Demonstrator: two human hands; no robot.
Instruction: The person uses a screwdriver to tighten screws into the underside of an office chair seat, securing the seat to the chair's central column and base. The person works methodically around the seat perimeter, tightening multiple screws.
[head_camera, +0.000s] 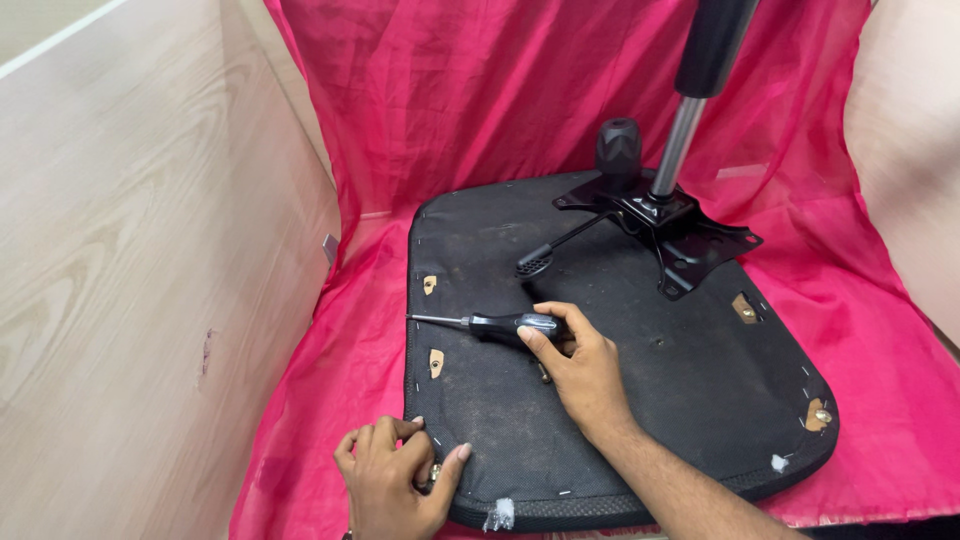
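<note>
resting nearest the camera, the left hand (395, 478) sits on the front left edge of the seat (620, 400), its grip curled narrow around a small metal piece (434, 474) that peeks out between thumb and fingers; what the piece is cannot be told. just beyond, the right hand (578, 368) lies palm down on the seat's black underside, its grip closed lightly on the dark handle of a screwdriver (500, 324). the screwdriver lies flat on the seat, handle under the fingertips, shaft pointing left toward the seat's edge, its tip between two tan cut-outs (433, 324) in the fabric. a screw (544, 375) seems to lie beside the thumb. more tan cut-outs show near the right rim, one with a bolt (822, 415). farther back, a black metal plate (668, 225) is on the seat, with a lever (560, 246) ending in a paddle toward the left, a round knob (618, 146) and a steel column (690, 100) rising out of view. pink cloth (500, 90) lies under and behind everything, with pale wood panels (130, 250) on both sides.
</note>
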